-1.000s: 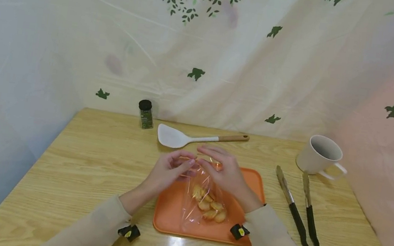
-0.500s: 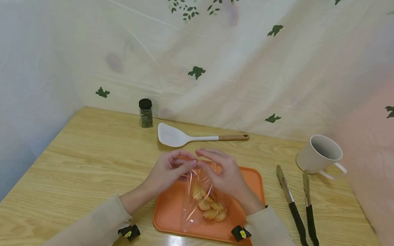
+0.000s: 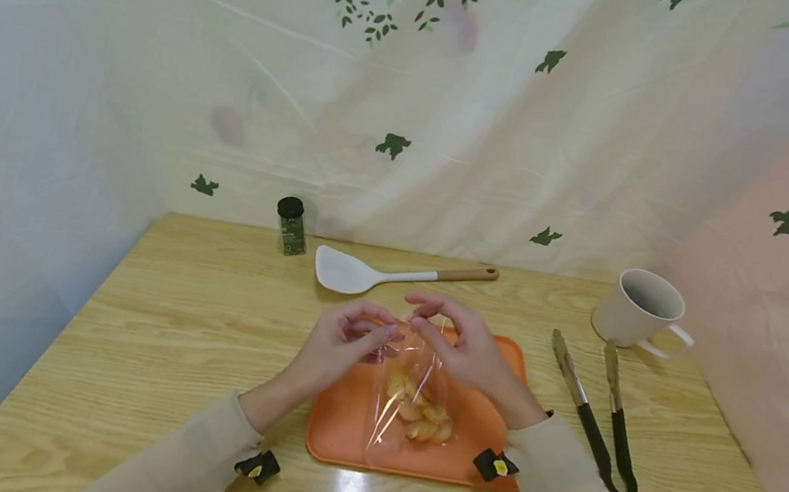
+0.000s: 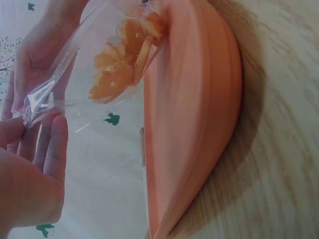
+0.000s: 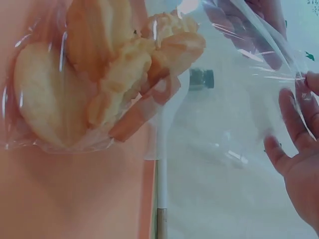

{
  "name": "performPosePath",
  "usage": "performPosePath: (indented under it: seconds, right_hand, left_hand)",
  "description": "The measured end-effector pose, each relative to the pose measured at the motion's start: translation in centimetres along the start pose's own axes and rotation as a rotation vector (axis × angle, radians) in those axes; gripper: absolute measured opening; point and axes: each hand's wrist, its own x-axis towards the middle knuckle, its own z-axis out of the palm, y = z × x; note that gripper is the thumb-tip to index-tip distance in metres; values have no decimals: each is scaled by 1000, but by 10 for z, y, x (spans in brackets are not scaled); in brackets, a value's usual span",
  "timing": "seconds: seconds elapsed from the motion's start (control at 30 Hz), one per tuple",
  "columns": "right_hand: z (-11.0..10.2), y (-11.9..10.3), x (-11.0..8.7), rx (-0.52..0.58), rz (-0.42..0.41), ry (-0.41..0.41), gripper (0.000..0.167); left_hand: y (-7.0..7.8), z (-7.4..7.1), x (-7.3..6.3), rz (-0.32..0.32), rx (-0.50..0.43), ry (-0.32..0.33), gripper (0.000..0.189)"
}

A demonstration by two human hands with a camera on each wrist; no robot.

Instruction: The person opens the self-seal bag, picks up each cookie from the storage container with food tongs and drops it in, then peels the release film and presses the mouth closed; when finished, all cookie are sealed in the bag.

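A clear plastic bag (image 3: 380, 425) hangs over the orange tray (image 3: 331, 430). Inside it lie several golden-brown, ridged snack pieces (image 5: 117, 84), gathered low in the bag. My left hand (image 3: 339, 343) pinches the bag's upper left edge between thumb and fingers, as the left wrist view shows up close. Opposite it, my right hand (image 3: 466, 353) holds the upper right edge, the film running between thumb and index finger in the right wrist view. A narrow gap separates the two hands at the bag's top.
Behind the tray lies a white spatula (image 3: 348, 273) with a wooden handle. A black-capped spice jar (image 3: 292, 230) stands at the back. To the right are black-handled tongs (image 3: 598, 438) and a white mug (image 3: 627, 316). A leaf-patterned curtain (image 3: 272, 94) encloses the table.
My right hand has shifted a little to the right, away from the left hand, widening the gap between their fingertips. The left hand has stayed nearly in place.
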Motion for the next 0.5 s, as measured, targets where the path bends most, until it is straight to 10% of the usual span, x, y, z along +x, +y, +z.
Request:
performPosePath:
  seconds: [0.3, 0.5]
  right_hand:
    - [6, 5, -5, -73, -142, 53, 40]
    - [9, 4, -9, -104, -89, 100, 46]
  left_hand:
    - [2, 3, 0, 9, 10, 19, 16]
    - [2, 4, 0, 18, 18, 21, 15]
